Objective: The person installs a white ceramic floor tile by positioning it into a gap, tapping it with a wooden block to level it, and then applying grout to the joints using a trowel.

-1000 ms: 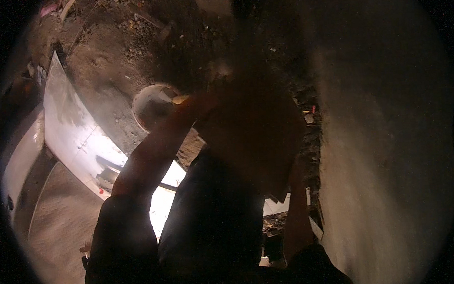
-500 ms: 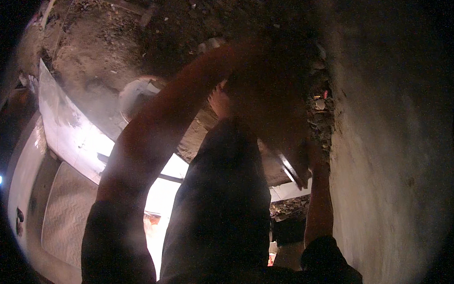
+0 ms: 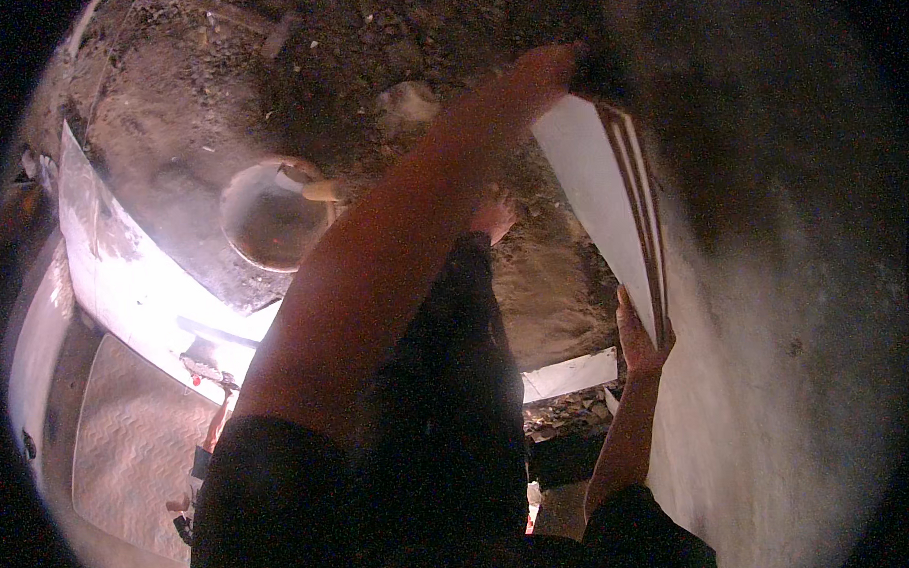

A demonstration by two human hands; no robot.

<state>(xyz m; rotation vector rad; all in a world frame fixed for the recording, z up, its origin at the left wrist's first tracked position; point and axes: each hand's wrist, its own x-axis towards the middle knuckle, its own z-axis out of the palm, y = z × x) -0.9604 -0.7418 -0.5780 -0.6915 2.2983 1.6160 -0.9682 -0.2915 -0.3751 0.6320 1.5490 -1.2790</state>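
Observation:
A stack of white tiles (image 3: 596,189) with reddish-brown edges stands tilted on its side, close along the pale wall on the right. My right hand (image 3: 645,339) grips its near lower end, thumb on the white face and fingers round the edge. At the far upper end is my left hand (image 3: 561,68), closed at the corner of the stack; its fingers are mostly lost in shadow. My left forearm crosses the middle of the view.
On the dirt floor at left sits a round pan (image 3: 272,218) with a tool handle at its rim. A bright white panel (image 3: 123,245) curves along the left, beside a patterned mat (image 3: 140,445). My bare foot (image 3: 494,214) is near the middle. A pale strip (image 3: 568,376) lies below the stack.
The tile stack was a dark broad shape over the middle; it has swung up on edge toward the wall. My left hand has moved right, and my right hand's grip now shows.

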